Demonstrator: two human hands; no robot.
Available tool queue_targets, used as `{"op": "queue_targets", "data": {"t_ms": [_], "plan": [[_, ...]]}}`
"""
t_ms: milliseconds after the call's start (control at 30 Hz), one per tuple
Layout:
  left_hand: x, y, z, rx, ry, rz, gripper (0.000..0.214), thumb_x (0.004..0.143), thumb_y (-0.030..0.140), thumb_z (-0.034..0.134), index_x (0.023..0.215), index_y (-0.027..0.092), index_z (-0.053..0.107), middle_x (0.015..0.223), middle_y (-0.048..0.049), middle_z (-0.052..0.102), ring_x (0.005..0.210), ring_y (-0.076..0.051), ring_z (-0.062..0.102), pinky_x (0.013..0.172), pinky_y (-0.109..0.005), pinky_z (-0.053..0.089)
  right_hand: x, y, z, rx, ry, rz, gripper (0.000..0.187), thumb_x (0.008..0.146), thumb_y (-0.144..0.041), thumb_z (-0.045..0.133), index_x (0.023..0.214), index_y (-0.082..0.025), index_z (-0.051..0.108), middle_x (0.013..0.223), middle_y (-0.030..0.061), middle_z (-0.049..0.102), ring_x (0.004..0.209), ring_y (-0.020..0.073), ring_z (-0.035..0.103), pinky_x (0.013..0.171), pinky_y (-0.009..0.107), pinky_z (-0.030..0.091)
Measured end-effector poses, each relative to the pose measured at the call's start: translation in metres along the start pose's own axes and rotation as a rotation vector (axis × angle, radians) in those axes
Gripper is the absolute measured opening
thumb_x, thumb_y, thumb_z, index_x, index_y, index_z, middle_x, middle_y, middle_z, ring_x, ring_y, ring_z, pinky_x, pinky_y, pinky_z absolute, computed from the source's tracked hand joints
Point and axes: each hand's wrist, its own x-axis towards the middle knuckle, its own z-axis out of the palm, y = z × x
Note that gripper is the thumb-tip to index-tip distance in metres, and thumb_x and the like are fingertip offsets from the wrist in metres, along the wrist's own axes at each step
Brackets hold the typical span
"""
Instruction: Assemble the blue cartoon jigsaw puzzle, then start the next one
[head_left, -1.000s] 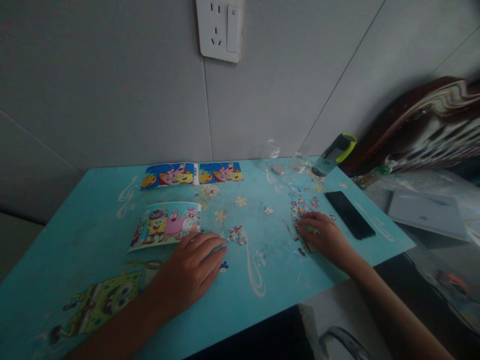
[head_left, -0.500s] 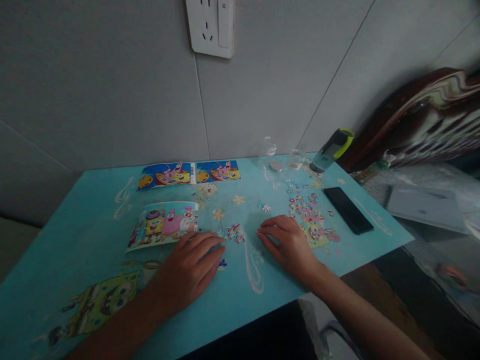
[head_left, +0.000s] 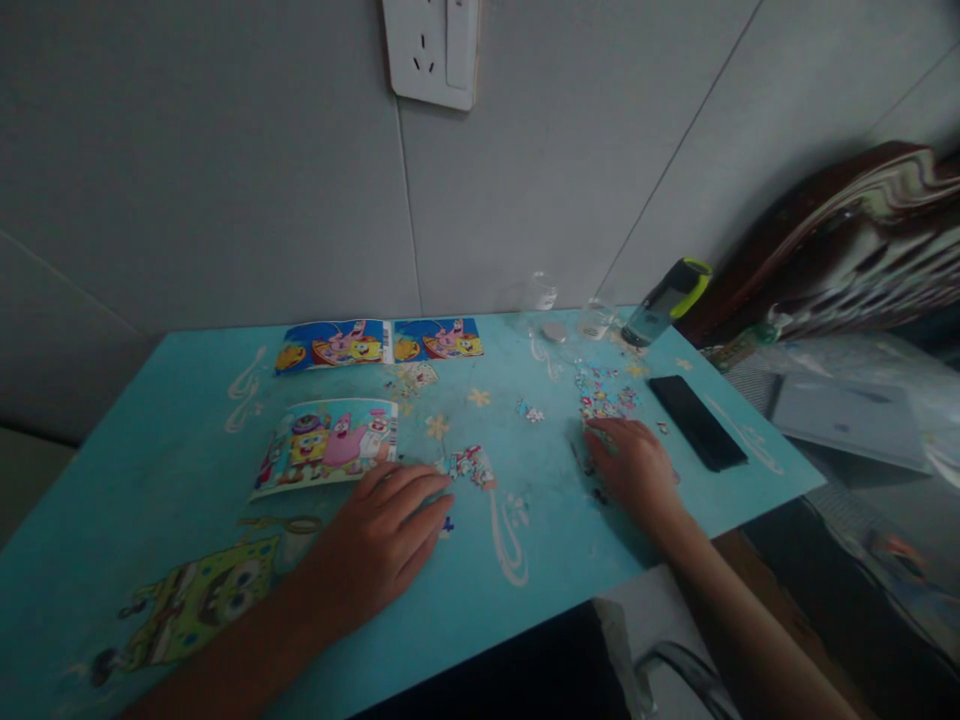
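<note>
My left hand (head_left: 397, 525) rests on the table with its fingers stretched out, beside a small group of jigsaw puzzle pieces (head_left: 466, 463). A dark blue piece (head_left: 448, 524) shows just right of its fingers. A picture sheet (head_left: 341, 445) with cartoon figures lies beyond this hand, its near edge close to the knuckles. Over the near part of the larger spread of puzzle pieces (head_left: 602, 390) is my right hand (head_left: 634, 465), smeared by motion. Its fingertips point down and to the left, and whether they hold a piece cannot be made out.
Two blue picture cards (head_left: 439, 341) lie along the wall. A few pieces (head_left: 530, 411) sit mid-table. Clear plastic containers (head_left: 596, 320), a round lid (head_left: 554, 332) and a tilted-looking bottle (head_left: 660, 305) stand at the back right. A black phone (head_left: 697, 422) lies near the right edge.
My right hand has moved right, from the middle of the table to over the larger spread of puzzle pieces. My left hand has stayed in place.
</note>
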Motion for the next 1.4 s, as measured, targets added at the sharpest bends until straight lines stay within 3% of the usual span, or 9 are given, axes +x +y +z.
{"op": "queue_targets", "data": {"t_ms": [367, 567, 667, 800, 967, 1100, 1267, 1400], "plan": [[0.0, -0.008, 0.001, 0.013, 0.003, -0.023, 0.025, 0.097, 0.016, 0.054, 0.119, 0.019, 0.067, 0.124, -0.0078, 0.065, 0.117, -0.026, 0.056, 0.109, -0.053, 0.037, 0.009, -0.003, 0.008, -0.145, -0.017, -0.015, 0.024, 0.099, -0.029, 0.052, 0.107, -0.021, 0.073, 0.103, 0.009, 0.076, 0.095, 0.0281, 0.067, 0.086, 0.041, 0.048], [0.001, -0.005, 0.0, 0.007, 0.01, 0.001, 0.026, 0.097, 0.014, 0.053, 0.119, 0.018, 0.067, 0.124, -0.0074, 0.065, 0.118, -0.025, 0.056, 0.112, -0.054, 0.034, 0.009, -0.006, 0.004, -0.219, -0.047, -0.19, 0.026, 0.097, -0.015, 0.051, 0.114, -0.017, 0.07, 0.092, 0.0101, 0.075, 0.088, 0.0257, 0.065, 0.084, 0.038, 0.044], [0.001, -0.005, 0.0, 0.008, 0.009, 0.001, 0.026, 0.097, 0.014, 0.053, 0.119, 0.019, 0.067, 0.124, -0.0073, 0.065, 0.118, -0.025, 0.056, 0.111, -0.054, 0.036, 0.006, -0.03, 0.003, -0.134, -0.029, -0.296, 0.028, 0.097, -0.014, 0.051, 0.119, -0.016, 0.069, 0.091, 0.0093, 0.074, 0.087, 0.0242, 0.064, 0.083, 0.037, 0.043], [0.001, -0.005, 0.0, 0.027, 0.006, 0.005, 0.027, 0.097, 0.015, 0.053, 0.119, 0.019, 0.067, 0.125, -0.0076, 0.065, 0.119, -0.026, 0.056, 0.11, -0.054, 0.036, 0.0, -0.08, 0.01, 0.025, -0.067, -0.455, 0.022, 0.098, -0.017, 0.054, 0.114, -0.017, 0.069, 0.086, 0.0079, 0.073, 0.083, 0.0219, 0.062, 0.078, 0.035, 0.042], [0.001, -0.006, -0.001, 0.041, 0.032, 0.017, 0.024, 0.097, 0.016, 0.053, 0.116, 0.018, 0.068, 0.123, -0.0082, 0.066, 0.116, -0.026, 0.058, 0.109, -0.052, 0.038, -0.008, -0.115, 0.012, 0.235, -0.128, -0.505, 0.021, 0.101, -0.024, 0.053, 0.115, -0.018, 0.068, 0.091, 0.0067, 0.074, 0.089, 0.0203, 0.064, 0.082, 0.035, 0.045], [0.001, -0.008, 0.0, 0.042, 0.019, 0.021, 0.025, 0.097, 0.015, 0.054, 0.117, 0.018, 0.067, 0.123, -0.008, 0.066, 0.118, -0.026, 0.057, 0.108, -0.052, 0.039, -0.022, -0.096, -0.001, 0.329, -0.126, -0.421, 0.025, 0.101, -0.025, 0.052, 0.12, -0.02, 0.067, 0.105, 0.007, 0.074, 0.098, 0.0213, 0.065, 0.089, 0.038, 0.048], [0.0, -0.006, 0.001, 0.043, 0.023, 0.026, 0.026, 0.096, 0.014, 0.053, 0.119, 0.018, 0.067, 0.124, -0.0082, 0.065, 0.118, -0.026, 0.057, 0.109, -0.054, 0.039, -0.038, -0.028, -0.01, 0.205, 0.022, -0.124, 0.025, 0.097, -0.024, 0.054, 0.115, -0.022, 0.071, 0.105, 0.0098, 0.074, 0.098, 0.0265, 0.066, 0.091, 0.046, 0.052], [-0.001, -0.006, 0.001, 0.042, 0.005, 0.021, 0.027, 0.097, 0.015, 0.052, 0.12, 0.02, 0.066, 0.125, -0.0077, 0.064, 0.118, -0.026, 0.056, 0.109, -0.055, 0.038, -0.04, 0.012, -0.011, 0.183, -0.018, -0.015, 0.026, 0.096, -0.031, 0.057, 0.117, -0.023, 0.071, 0.112, 0.009, 0.073, 0.104, 0.0278, 0.065, 0.094, 0.047, 0.052]]}}
